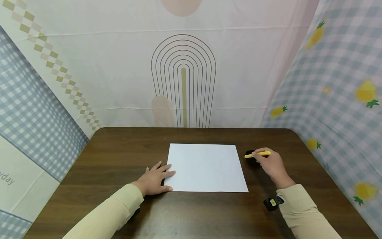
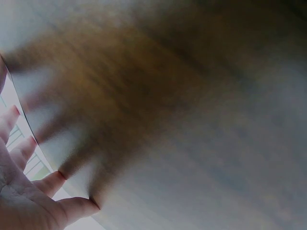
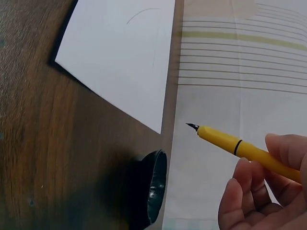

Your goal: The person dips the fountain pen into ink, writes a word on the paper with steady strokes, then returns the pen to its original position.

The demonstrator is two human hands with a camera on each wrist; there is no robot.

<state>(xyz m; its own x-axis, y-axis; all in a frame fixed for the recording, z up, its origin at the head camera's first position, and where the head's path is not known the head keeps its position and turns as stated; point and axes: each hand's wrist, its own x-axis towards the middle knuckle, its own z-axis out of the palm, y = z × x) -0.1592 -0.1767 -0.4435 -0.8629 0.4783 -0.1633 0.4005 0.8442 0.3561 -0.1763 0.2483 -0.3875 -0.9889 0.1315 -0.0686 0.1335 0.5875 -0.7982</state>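
A white sheet of paper lies on the table, bearing a few faint thin lines; one curved stroke shows in the right wrist view. My left hand rests with fingers spread over the sheet's left edge; the left wrist view shows these fingers from the palm side. Past the sheet's right edge, my right hand pinches a yellow fountain pen, its dark nib pointing left toward the paper. Right under the pen sits a small black round container, partly hidden by pen and hand in the head view.
The dark brown wooden table has rounded far corners. A white printed cloth hangs along its back edge. Checked cloth with yellow fruit prints hangs on the right side, and blue checked cloth on the left.
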